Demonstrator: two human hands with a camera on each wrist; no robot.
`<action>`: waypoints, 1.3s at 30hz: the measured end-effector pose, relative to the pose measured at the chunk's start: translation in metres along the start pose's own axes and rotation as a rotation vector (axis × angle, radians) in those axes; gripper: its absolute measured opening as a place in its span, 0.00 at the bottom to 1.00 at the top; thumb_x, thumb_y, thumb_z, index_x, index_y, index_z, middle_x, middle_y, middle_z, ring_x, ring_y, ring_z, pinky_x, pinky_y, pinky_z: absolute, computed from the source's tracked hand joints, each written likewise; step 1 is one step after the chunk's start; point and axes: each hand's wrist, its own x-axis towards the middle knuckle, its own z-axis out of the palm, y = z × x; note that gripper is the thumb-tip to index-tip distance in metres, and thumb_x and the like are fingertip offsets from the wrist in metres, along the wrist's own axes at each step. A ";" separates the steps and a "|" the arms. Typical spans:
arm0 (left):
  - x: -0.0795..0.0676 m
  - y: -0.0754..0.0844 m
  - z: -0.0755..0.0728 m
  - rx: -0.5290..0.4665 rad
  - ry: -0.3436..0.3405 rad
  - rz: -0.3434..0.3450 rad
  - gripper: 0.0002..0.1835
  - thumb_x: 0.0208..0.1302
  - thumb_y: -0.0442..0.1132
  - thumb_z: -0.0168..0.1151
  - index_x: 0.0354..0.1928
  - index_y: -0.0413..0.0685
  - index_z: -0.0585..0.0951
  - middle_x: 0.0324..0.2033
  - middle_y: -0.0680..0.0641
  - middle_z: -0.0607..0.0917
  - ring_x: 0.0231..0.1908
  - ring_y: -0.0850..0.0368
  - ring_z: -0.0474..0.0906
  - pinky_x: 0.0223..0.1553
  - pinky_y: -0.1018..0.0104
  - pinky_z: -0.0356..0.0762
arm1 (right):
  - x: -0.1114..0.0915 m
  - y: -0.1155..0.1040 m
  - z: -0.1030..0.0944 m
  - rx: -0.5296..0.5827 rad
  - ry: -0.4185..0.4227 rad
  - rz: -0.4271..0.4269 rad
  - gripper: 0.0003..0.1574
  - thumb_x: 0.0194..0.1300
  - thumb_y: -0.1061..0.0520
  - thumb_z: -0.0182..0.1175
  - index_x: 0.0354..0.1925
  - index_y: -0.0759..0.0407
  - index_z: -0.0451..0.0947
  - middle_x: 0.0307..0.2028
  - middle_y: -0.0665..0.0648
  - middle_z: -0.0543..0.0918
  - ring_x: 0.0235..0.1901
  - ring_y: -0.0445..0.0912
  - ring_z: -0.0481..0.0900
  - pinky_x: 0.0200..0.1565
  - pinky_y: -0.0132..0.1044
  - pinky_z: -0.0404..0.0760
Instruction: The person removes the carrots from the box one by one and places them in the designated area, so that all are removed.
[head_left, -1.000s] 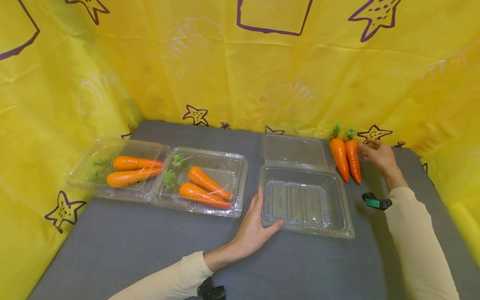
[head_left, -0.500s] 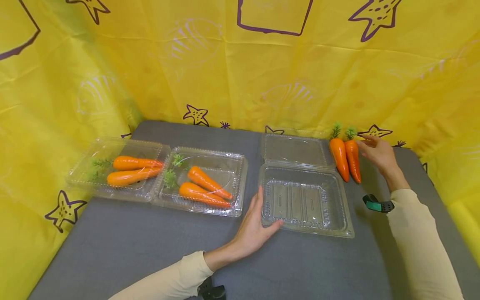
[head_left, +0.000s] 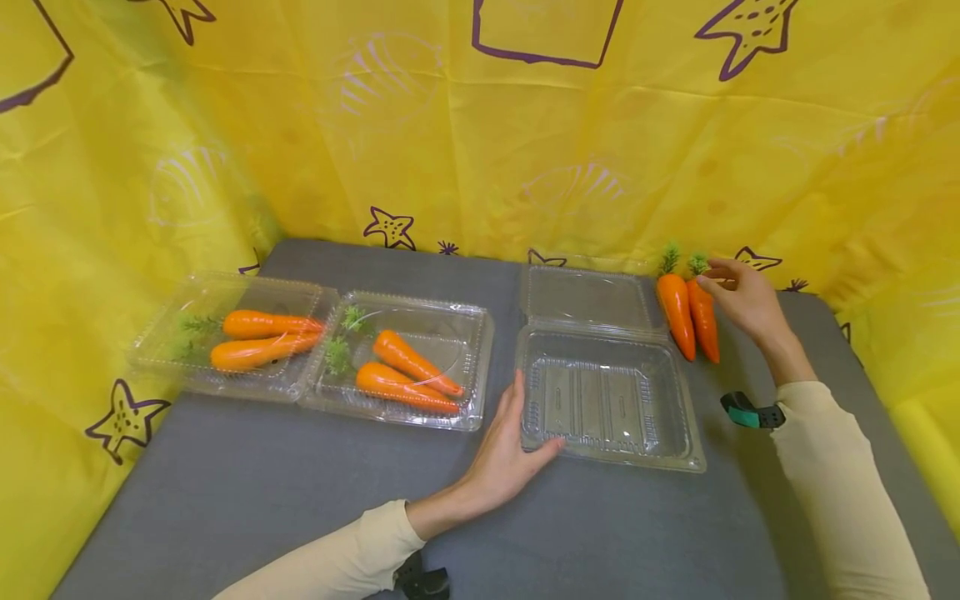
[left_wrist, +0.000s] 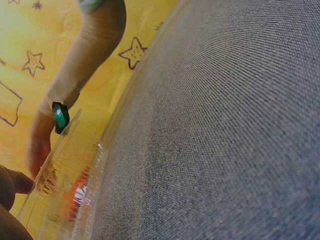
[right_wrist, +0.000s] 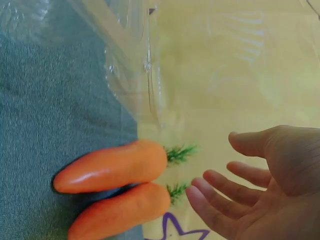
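Observation:
In the head view, an open clear plastic clamshell container [head_left: 600,404] lies on the table, its lid [head_left: 588,300] folded back toward the curtain. My left hand [head_left: 498,467] rests at its near left corner, fingers along the side and thumb at the front rim. Two orange carrots with green tops, a left one [head_left: 677,312] and a right one [head_left: 703,321], lie side by side right of the container. My right hand [head_left: 750,300] is at the leafy top of the right carrot. In the right wrist view its fingers [right_wrist: 215,200] are loosely spread, fingertips close to the greens.
On the left, two clear plastic containers, one farther left [head_left: 168,371] and one nearer the middle [head_left: 472,367], sit side by side with two carrots in each. Yellow patterned curtain [head_left: 480,150] encloses the back and sides of the grey table [head_left: 300,475].
My right hand has shifted left from beside the right carrot to over its leafy top. The left hand and the container stay in place.

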 end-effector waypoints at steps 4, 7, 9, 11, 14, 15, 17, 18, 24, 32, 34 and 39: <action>0.000 0.000 0.000 -0.004 -0.004 -0.003 0.56 0.60 0.45 0.70 0.77 0.41 0.42 0.75 0.40 0.51 0.73 0.44 0.50 0.71 0.45 0.53 | -0.002 -0.006 0.001 0.003 0.004 -0.023 0.40 0.75 0.44 0.48 0.71 0.72 0.57 0.61 0.78 0.69 0.60 0.71 0.68 0.53 0.65 0.73; 0.000 0.000 0.000 -0.007 -0.001 0.002 0.56 0.59 0.45 0.70 0.77 0.41 0.42 0.75 0.40 0.52 0.73 0.44 0.51 0.71 0.45 0.53 | -0.004 -0.011 0.001 0.010 0.002 -0.047 0.39 0.75 0.45 0.49 0.71 0.71 0.58 0.61 0.77 0.70 0.60 0.71 0.69 0.53 0.65 0.73; 0.000 -0.001 0.000 -0.008 0.001 0.007 0.56 0.59 0.45 0.70 0.77 0.41 0.42 0.75 0.40 0.52 0.73 0.44 0.51 0.71 0.45 0.53 | -0.007 -0.015 0.001 0.016 0.000 -0.069 0.38 0.75 0.47 0.50 0.70 0.71 0.59 0.61 0.78 0.70 0.59 0.72 0.69 0.53 0.66 0.72; 0.000 -0.001 0.000 -0.008 0.001 0.008 0.56 0.59 0.45 0.70 0.77 0.41 0.42 0.75 0.40 0.52 0.73 0.44 0.51 0.71 0.45 0.53 | -0.010 -0.020 0.001 0.017 -0.002 -0.088 0.37 0.75 0.47 0.50 0.70 0.71 0.59 0.61 0.77 0.70 0.59 0.72 0.69 0.53 0.67 0.72; 0.000 -0.001 0.000 -0.005 -0.002 0.007 0.56 0.59 0.45 0.70 0.77 0.41 0.42 0.75 0.39 0.51 0.73 0.43 0.51 0.70 0.44 0.53 | -0.015 -0.027 0.002 0.015 0.000 -0.113 0.37 0.75 0.47 0.51 0.70 0.70 0.60 0.60 0.77 0.71 0.58 0.72 0.69 0.54 0.66 0.71; 0.000 -0.001 0.000 -0.002 -0.004 0.006 0.56 0.59 0.45 0.70 0.77 0.41 0.42 0.75 0.39 0.50 0.73 0.43 0.51 0.70 0.44 0.53 | -0.017 -0.029 0.002 0.012 0.002 -0.124 0.37 0.75 0.47 0.51 0.70 0.70 0.60 0.60 0.76 0.71 0.58 0.72 0.70 0.54 0.66 0.71; -0.001 0.000 0.000 0.004 -0.007 0.004 0.56 0.60 0.45 0.70 0.77 0.42 0.41 0.76 0.39 0.49 0.72 0.42 0.51 0.70 0.43 0.54 | -0.021 -0.033 0.003 0.003 0.005 -0.142 0.36 0.74 0.48 0.52 0.70 0.68 0.61 0.60 0.75 0.72 0.57 0.71 0.71 0.53 0.66 0.72; -0.001 0.001 0.000 0.008 -0.008 0.006 0.56 0.60 0.45 0.70 0.77 0.42 0.41 0.76 0.39 0.48 0.73 0.42 0.50 0.70 0.44 0.53 | -0.023 -0.036 0.004 0.006 0.006 -0.154 0.36 0.74 0.48 0.52 0.70 0.68 0.61 0.60 0.76 0.72 0.56 0.72 0.71 0.53 0.66 0.72; -0.002 0.004 0.000 0.056 0.005 0.043 0.56 0.60 0.44 0.69 0.77 0.41 0.40 0.77 0.40 0.40 0.73 0.43 0.46 0.70 0.44 0.52 | -0.031 -0.050 0.008 0.029 0.000 -0.180 0.35 0.74 0.49 0.54 0.70 0.66 0.61 0.60 0.75 0.73 0.55 0.71 0.73 0.54 0.65 0.72; -0.002 0.007 0.002 0.138 0.053 0.129 0.53 0.63 0.46 0.66 0.78 0.44 0.40 0.76 0.49 0.31 0.75 0.45 0.34 0.71 0.40 0.45 | -0.045 -0.065 0.015 0.031 0.029 -0.243 0.31 0.73 0.48 0.55 0.67 0.61 0.68 0.58 0.68 0.78 0.54 0.66 0.76 0.54 0.63 0.71; -0.002 0.009 0.002 0.152 0.058 0.160 0.52 0.64 0.47 0.64 0.78 0.45 0.40 0.76 0.49 0.31 0.75 0.47 0.30 0.71 0.38 0.43 | -0.050 -0.069 0.018 0.040 0.040 -0.271 0.30 0.72 0.50 0.57 0.67 0.61 0.69 0.57 0.67 0.78 0.54 0.64 0.76 0.55 0.63 0.71; -0.003 0.016 -0.001 0.181 0.060 0.244 0.53 0.65 0.48 0.64 0.78 0.48 0.38 0.77 0.46 0.35 0.76 0.50 0.30 0.71 0.39 0.44 | -0.061 -0.083 0.029 0.074 0.063 -0.333 0.29 0.70 0.56 0.59 0.66 0.63 0.69 0.57 0.67 0.78 0.54 0.64 0.76 0.56 0.63 0.71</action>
